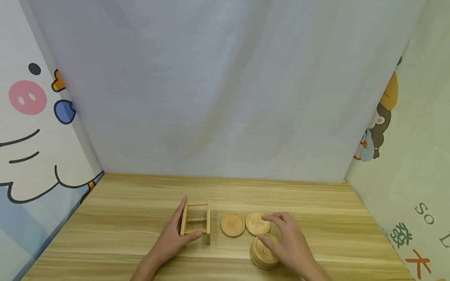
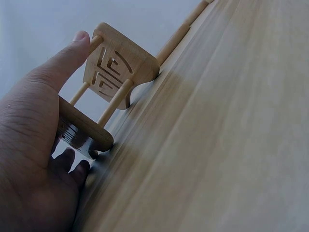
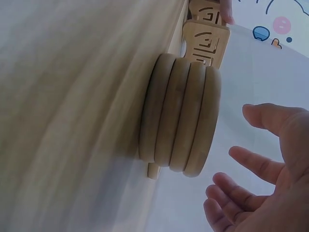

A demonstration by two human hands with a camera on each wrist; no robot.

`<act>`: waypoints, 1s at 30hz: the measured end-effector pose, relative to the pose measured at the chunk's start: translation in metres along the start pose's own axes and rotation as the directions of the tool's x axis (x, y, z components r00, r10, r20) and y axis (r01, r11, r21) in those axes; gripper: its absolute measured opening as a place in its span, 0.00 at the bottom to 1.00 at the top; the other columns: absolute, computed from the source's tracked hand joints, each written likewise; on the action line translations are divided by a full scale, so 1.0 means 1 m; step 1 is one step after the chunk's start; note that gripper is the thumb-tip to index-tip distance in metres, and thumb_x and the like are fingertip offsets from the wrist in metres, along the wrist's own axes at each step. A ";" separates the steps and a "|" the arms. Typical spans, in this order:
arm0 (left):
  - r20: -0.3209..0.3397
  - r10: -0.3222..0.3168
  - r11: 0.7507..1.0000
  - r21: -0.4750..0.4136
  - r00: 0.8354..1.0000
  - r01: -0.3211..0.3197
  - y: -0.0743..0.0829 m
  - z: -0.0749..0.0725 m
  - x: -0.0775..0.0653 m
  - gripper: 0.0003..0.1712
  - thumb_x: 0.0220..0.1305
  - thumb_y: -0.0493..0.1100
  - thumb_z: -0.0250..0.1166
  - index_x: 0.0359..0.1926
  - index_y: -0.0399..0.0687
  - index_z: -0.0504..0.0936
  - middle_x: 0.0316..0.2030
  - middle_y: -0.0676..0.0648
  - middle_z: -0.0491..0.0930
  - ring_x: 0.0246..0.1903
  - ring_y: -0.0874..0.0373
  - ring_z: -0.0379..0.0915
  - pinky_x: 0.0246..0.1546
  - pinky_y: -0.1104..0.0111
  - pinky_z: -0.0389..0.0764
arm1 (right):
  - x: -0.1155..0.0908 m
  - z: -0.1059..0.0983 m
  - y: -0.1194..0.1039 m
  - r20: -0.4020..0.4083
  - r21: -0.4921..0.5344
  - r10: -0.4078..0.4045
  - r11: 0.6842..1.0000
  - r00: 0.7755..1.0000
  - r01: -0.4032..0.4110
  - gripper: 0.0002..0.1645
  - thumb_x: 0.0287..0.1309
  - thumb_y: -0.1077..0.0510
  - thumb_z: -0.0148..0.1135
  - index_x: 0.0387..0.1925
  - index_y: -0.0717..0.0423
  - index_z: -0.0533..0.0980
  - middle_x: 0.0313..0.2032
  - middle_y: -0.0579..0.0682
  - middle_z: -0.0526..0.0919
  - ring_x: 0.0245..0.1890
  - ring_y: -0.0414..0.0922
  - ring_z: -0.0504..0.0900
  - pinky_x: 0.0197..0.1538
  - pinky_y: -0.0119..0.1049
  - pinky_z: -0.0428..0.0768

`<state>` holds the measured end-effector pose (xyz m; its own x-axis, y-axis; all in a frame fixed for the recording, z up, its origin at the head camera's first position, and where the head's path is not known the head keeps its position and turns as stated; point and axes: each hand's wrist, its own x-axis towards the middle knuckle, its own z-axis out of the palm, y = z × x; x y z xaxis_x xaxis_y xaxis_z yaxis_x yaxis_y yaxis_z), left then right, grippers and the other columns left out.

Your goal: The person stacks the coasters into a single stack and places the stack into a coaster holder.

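My left hand (image 1: 172,238) grips a small wooden coaster holder (image 1: 209,222), its thumb along the near side and its fingers round the left panel. In the left wrist view the holder (image 2: 125,58) shows a cut-out pattern in its end panel and round rods between the panels. Over a stack of several round wooden coasters (image 1: 261,261), my right hand (image 1: 293,246) hovers with fingers spread and loosely bent. The right wrist view shows a gap between this hand (image 3: 270,169) and the stack (image 3: 181,116). Two single coasters, one plain (image 1: 232,225) and one engraved (image 1: 256,223), lie between holder and stack.
The wood-grain table (image 1: 140,195) meets a pale grey cloth (image 1: 218,97) at its back. Printed cartoon panels stand at the left (image 1: 42,148) and right (image 1: 397,164).
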<state>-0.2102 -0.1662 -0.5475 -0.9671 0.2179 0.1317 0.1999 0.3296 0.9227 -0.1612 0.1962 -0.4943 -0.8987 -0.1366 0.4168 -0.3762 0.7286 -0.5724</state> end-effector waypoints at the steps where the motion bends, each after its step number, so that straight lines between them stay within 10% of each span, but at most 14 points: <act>1: -0.001 0.001 1.000 -0.001 1.000 -0.001 0.000 0.000 0.000 0.68 0.69 0.53 0.81 0.93 0.64 0.41 0.90 0.41 0.39 0.87 0.35 0.39 0.83 0.33 0.50 | 0.001 0.000 0.000 0.000 0.000 0.006 1.000 1.000 -0.006 0.26 0.57 0.57 0.87 0.57 0.50 0.89 0.53 0.48 0.84 0.56 0.53 0.83 0.56 0.58 0.86; 30: -0.011 -0.007 1.000 0.005 1.000 0.007 -0.002 0.001 0.001 0.68 0.68 0.54 0.81 0.93 0.64 0.42 0.90 0.41 0.40 0.87 0.35 0.41 0.83 0.35 0.52 | 0.031 0.012 0.000 0.072 0.008 0.140 0.990 0.988 -0.141 0.31 0.58 0.53 0.87 0.61 0.55 0.87 0.56 0.59 0.85 0.58 0.60 0.82 0.56 0.62 0.85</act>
<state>-0.2115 -0.1659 -0.5497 -0.9701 0.2053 0.1295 0.1940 0.3357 0.9218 -0.1920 0.1843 -0.4898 -0.9564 -0.0810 0.2806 -0.2475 0.7350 -0.6312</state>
